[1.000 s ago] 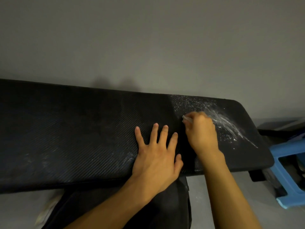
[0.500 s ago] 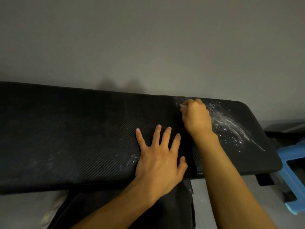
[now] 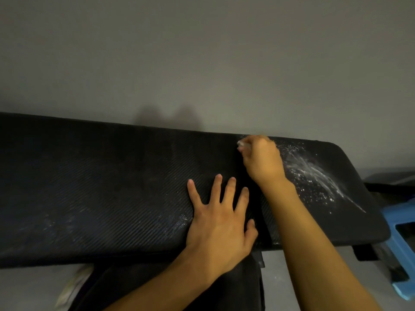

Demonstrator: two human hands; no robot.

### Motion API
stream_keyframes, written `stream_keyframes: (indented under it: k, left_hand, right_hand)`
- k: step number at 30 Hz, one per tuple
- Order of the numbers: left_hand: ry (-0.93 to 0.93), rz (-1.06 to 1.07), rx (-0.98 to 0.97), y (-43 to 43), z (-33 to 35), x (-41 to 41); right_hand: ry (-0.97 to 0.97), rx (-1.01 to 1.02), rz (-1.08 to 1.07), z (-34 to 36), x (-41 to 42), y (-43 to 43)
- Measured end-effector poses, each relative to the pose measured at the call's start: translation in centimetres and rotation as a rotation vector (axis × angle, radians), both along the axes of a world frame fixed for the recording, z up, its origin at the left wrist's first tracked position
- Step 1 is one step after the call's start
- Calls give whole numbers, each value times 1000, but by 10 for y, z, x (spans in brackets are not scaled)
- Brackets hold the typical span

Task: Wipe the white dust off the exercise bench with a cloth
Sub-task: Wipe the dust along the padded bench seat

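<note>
A long black padded exercise bench runs across the view against a grey wall. White dust streaks its right end. My right hand is fisted on a small pale cloth, pressed near the bench's far edge, just left of the dust. Only a sliver of the cloth shows past my fingers. My left hand lies flat on the pad with fingers spread, near the front edge, holding nothing. Faint dust traces remain left of that hand.
A blue plastic stool stands on the floor past the bench's right end. A dark bench support sits below the pad between my arms. The grey wall rises directly behind the bench.
My right hand with the cloth has slid from the middle of the pad away from me to the far edge. My left hand has stayed flat in place.
</note>
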State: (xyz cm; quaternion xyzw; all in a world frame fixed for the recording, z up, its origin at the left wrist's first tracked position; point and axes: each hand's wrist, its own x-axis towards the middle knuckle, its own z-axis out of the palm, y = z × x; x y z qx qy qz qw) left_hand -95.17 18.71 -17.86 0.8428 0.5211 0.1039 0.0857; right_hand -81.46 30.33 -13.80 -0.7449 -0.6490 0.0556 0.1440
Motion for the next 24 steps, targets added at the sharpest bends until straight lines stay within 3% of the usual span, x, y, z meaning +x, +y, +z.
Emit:
stream_keyframes:
  k: [3,8,14,20,24]
  left_hand:
    - [-7,0,11,0,-1,-1]
    - [8,2,3,0,1,-1]
    - [6,-1,1,0,1,1]
    - [16,0,4,-1,1,1]
    - [12,2,11,-1,0,1]
  right_hand:
    - [29,13,44,-5,9,-22]
    - [-14,1,-136,1,11,26]
    - [41,-40,71,5,0,1]
    - [-46,1,-86,-1,9,6]
    - [81,-33,39,5,-2,-15]
